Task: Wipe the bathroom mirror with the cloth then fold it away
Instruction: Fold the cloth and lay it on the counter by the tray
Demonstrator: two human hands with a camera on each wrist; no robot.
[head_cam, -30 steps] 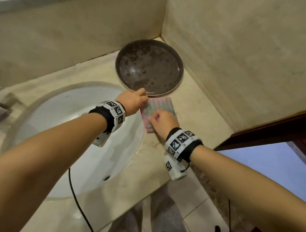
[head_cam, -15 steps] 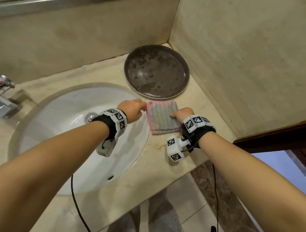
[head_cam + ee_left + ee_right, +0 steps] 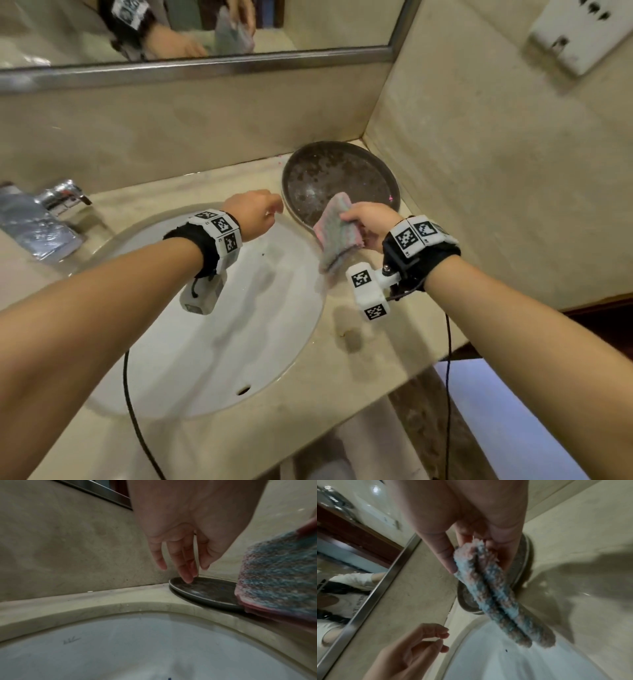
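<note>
The folded pink-and-teal cloth (image 3: 337, 236) hangs in the air over the counter's right part, in front of the dark plate. My right hand (image 3: 364, 222) pinches its upper edge between thumb and fingers; the right wrist view shows the doubled cloth (image 3: 498, 596) edge-on in that pinch. My left hand (image 3: 255, 214) hovers just left of the cloth above the basin's far rim, fingers hanging loosely and holding nothing (image 3: 185, 562). The mirror (image 3: 191, 27) with its metal frame runs along the wall above and reflects the hands and cloth.
A round dark plate (image 3: 370, 171) sits in the counter's back right corner. The white basin (image 3: 212, 329) fills the left counter, with a chrome tap (image 3: 44, 212) at far left. A wall socket (image 3: 579, 31) is high on the right wall. Cables hang from both wrists.
The cloth lay flat on the counter with both hands at it; now my right hand has lifted it into the air, and my left hand has let go. The view has tilted up to show the mirror.
</note>
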